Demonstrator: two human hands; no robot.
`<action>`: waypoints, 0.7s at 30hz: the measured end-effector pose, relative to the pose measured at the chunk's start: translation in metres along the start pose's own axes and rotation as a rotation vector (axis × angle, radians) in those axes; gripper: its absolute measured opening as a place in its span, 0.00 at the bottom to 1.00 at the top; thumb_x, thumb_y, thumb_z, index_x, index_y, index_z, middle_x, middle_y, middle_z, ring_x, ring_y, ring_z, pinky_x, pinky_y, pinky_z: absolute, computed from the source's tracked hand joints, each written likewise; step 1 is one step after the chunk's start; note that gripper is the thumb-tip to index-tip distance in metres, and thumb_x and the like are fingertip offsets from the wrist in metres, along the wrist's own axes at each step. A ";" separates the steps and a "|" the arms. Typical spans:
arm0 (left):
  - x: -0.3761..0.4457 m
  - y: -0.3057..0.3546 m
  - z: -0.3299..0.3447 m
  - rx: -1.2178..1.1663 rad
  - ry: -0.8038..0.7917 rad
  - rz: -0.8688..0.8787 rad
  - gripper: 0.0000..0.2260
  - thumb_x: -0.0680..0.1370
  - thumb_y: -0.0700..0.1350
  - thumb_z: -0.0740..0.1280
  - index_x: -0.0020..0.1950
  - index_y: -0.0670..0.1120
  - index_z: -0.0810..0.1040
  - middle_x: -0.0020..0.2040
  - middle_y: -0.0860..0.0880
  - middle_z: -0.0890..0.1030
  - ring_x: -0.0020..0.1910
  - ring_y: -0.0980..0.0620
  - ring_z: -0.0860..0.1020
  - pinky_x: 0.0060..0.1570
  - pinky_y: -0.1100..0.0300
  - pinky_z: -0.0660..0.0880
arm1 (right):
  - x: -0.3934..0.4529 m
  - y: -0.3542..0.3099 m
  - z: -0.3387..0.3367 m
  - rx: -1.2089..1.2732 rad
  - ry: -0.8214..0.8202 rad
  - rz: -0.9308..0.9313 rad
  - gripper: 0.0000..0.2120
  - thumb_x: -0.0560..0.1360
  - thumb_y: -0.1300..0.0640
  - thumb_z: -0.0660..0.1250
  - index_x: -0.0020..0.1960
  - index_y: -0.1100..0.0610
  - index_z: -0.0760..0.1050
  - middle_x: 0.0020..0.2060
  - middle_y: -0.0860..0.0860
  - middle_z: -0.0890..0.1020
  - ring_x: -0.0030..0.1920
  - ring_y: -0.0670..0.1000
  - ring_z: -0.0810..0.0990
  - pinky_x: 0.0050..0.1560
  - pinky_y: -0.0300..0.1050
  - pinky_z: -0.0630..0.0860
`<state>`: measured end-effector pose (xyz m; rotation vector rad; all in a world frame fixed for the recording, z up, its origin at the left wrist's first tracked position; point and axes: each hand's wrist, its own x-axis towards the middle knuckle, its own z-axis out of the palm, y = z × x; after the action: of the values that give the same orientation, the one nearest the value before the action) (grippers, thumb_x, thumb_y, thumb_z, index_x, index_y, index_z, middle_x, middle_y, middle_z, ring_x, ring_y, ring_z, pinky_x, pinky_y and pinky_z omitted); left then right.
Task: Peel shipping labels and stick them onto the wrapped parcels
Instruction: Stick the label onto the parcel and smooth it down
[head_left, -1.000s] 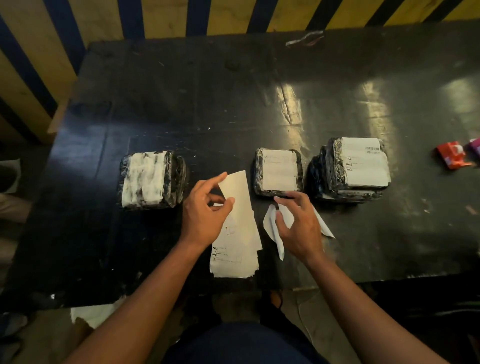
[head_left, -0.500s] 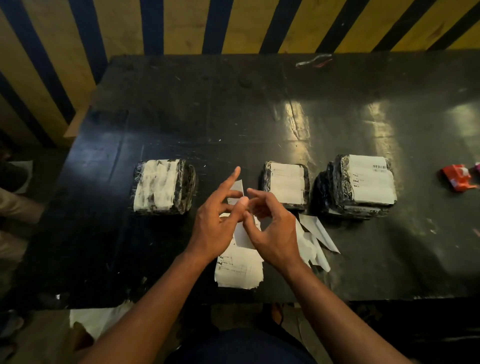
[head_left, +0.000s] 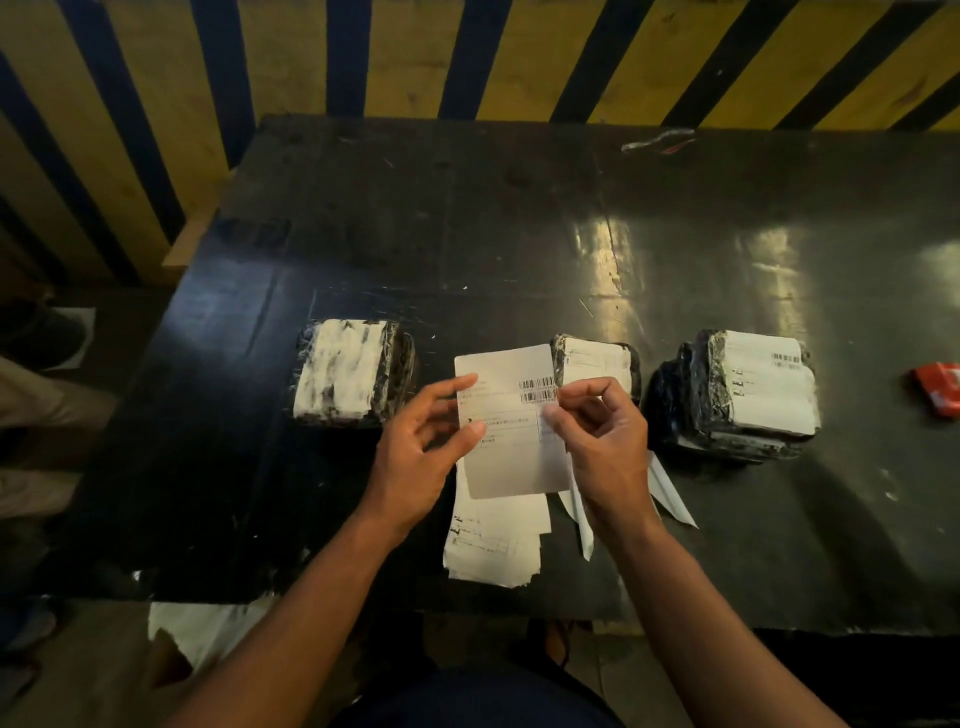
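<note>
The person holds one label (head_left: 511, 421) up in the air, over the front of the table (head_left: 519, 234). The left hand (head_left: 415, 457) has its grip clamped on the left edge, thumb on top and fingers behind. The right hand (head_left: 602, 441) pinches the right edge, just under the bar codes. The printed side faces up.

I think the label is about to be peeled, or is being pulled off its backing. I cannot tell if the sticky side is bare yet.

Three parcels sit in a row on the table. The left parcel (head_left: 353, 374) has a smeared white top and no neat label. The middle parcel (head_left: 597, 358) and the right parcel (head_left: 748, 389) already have white labels. So I think this label goes on the left parcel.

Here is what could go wrong. The label is thin and floppy. If a hand lets go, it may curl and stick to itself. It may also stick to the fingers. If it comes down crooked, it will wrinkle, and the bar codes may be hard to read. The wrap on the parcel looks bumpy, so edges may not hold.

A pile of labels (head_left: 493, 540) lies under the hands, and paper strips (head_left: 670, 488) lie beside it. If the sticky side dips low, it could grab one of those. A red thing (head_left: 935, 384) sits far to the right, out of the way.
</note>
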<state>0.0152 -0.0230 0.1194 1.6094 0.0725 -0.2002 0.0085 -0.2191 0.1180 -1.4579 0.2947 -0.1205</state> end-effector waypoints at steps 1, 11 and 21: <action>-0.001 0.001 -0.001 0.009 0.020 0.018 0.19 0.78 0.36 0.73 0.65 0.55 0.81 0.60 0.50 0.84 0.59 0.54 0.84 0.54 0.56 0.83 | 0.000 0.000 0.001 0.003 -0.014 -0.002 0.08 0.76 0.68 0.73 0.51 0.60 0.77 0.50 0.51 0.86 0.55 0.51 0.86 0.56 0.49 0.83; 0.002 -0.003 -0.029 0.213 0.171 0.158 0.15 0.78 0.35 0.74 0.62 0.47 0.84 0.61 0.52 0.83 0.55 0.53 0.84 0.53 0.59 0.83 | 0.002 0.013 0.021 -0.284 -0.080 -0.134 0.11 0.78 0.62 0.73 0.58 0.52 0.85 0.58 0.45 0.83 0.58 0.44 0.82 0.54 0.43 0.84; 0.001 -0.017 -0.088 0.260 0.206 0.088 0.18 0.77 0.36 0.74 0.65 0.50 0.83 0.62 0.53 0.82 0.58 0.54 0.83 0.53 0.61 0.83 | 0.012 0.025 0.071 -0.384 -0.229 -0.155 0.16 0.75 0.61 0.76 0.61 0.52 0.84 0.57 0.44 0.83 0.50 0.48 0.84 0.49 0.38 0.83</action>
<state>0.0204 0.0653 0.1059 1.8853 0.1380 0.0270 0.0368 -0.1517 0.0978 -1.8572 0.0149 -0.0201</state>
